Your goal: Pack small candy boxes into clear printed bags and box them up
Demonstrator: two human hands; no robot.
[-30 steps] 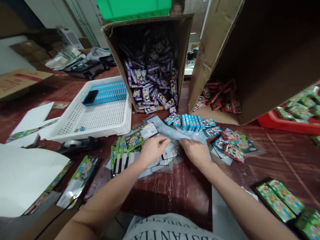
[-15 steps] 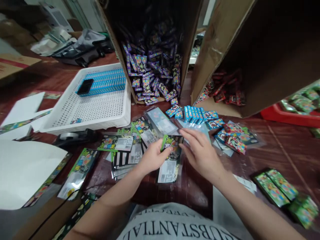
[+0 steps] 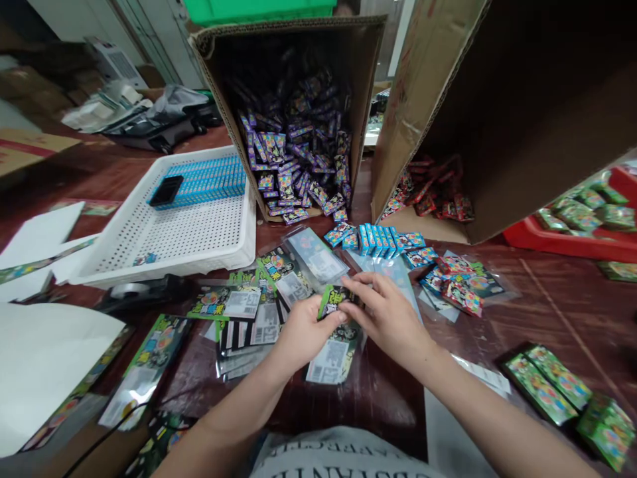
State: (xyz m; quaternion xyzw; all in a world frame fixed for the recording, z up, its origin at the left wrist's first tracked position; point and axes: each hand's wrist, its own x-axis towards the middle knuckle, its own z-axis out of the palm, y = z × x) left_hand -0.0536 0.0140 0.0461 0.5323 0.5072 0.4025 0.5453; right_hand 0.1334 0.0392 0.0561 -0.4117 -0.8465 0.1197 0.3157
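Note:
My left hand (image 3: pixel 304 332) pinches the left side of a black and green printed plastic bag (image 3: pixel 329 358) near its top, thumb in front. My right hand (image 3: pixel 385 309) is closed on the bag's upper right corner, with its fingertips close to my left thumb. The bag hangs tilted, a pale barcode panel at its lower end. Left of my hands lies an overlapping pile of similar printed bags (image 3: pixel 266 318). Just beyond them is a clear bag with a pale blue card (image 3: pixel 318 255). Small blue candy boxes (image 3: pixel 381 240) stand in a row behind my right hand.
Tall cartons hold purple packets (image 3: pixel 303 149) and red packets (image 3: pixel 438 192). A white perforated basket (image 3: pixel 199 239) with blue boxes and a black phone-like object (image 3: pixel 166 191) stands left. A tape dispenser (image 3: pixel 144 292) is in front of it. Green boxes (image 3: pixel 542 385) and a red tray (image 3: pixel 562 244) are right.
The view has tipped upward, so the scene sits lower. My right fingers have come in closer to my left thumb at the bag's top. The bag stays in my left hand.

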